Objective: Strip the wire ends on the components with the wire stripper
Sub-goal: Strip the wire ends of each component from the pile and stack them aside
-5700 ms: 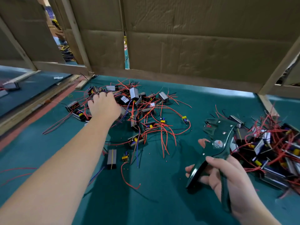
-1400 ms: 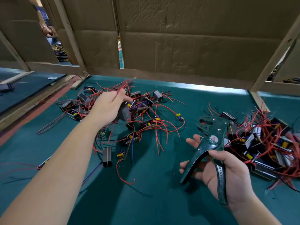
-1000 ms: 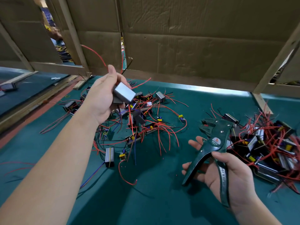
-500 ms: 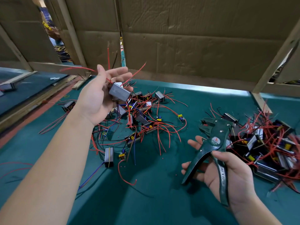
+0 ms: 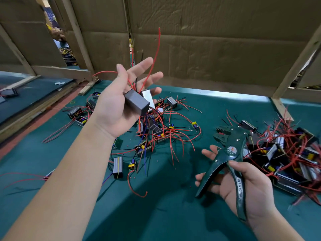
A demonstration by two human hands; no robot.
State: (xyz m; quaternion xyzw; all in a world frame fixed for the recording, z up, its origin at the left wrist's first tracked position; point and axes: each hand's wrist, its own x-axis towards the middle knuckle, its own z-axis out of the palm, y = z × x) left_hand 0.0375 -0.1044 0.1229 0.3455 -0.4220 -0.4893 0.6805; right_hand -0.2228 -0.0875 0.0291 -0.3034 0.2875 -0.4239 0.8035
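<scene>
**One component up, one stripper waiting**

A single grey component lies on the upturned left hand, whose fingers are loosely spread. Well apart from it, the right hand grips one wire stripper. Two piles sit on the green table: middle heap and right heap.

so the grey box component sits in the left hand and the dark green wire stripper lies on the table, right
Not quite: in the head view the dark green wire stripper is gripped in the right hand, off the table; the rest holds.
</scene>
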